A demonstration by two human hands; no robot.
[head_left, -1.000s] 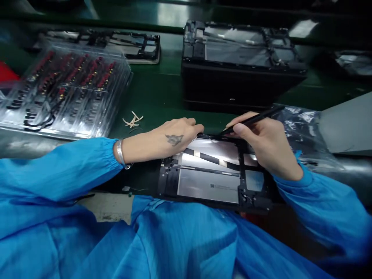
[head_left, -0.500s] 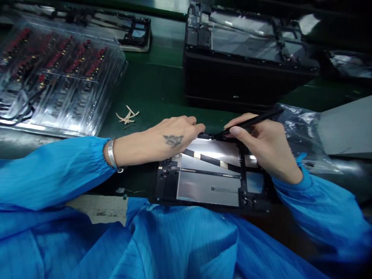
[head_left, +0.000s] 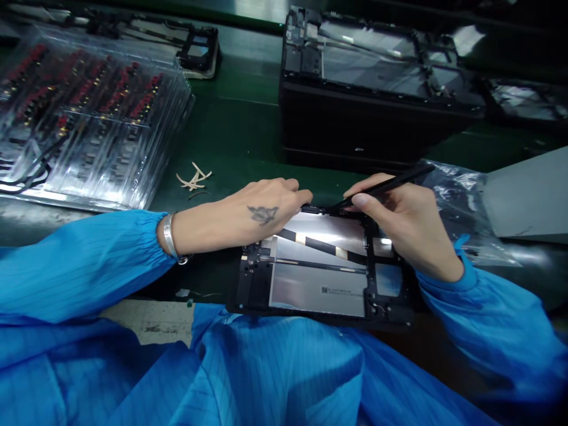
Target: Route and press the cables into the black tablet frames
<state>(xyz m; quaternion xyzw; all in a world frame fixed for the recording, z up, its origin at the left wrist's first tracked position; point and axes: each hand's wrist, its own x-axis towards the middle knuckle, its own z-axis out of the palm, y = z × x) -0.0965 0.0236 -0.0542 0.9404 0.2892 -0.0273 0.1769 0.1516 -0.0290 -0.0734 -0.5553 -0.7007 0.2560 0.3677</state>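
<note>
An opened tablet (head_left: 317, 287) lies flat in front of me, its black frame, silvery metal plate and flat cables exposed. Across its far left part reaches my left hand (head_left: 270, 207), closed, with the fingertips bent down at the far edge; whatever they pinch is hidden beneath them. My right hand (head_left: 399, 216) grips black tweezers (head_left: 394, 182) like a pen. The tips of the tweezers touch the tablet's far edge, just right of my left fingertips.
Clear plastic trays (head_left: 97, 130) holding small red and black parts are stacked at left. Several cream strips (head_left: 194, 177) lie beside them. A tall stack of tablets (head_left: 377, 118) stands at the back. At right are a clear plastic bag (head_left: 461, 207) and a pale grey box (head_left: 532, 198).
Both hands and the tablet stay almost in place. The tweezers and right fingers have shifted very slightly right; the view has moved a little.
</note>
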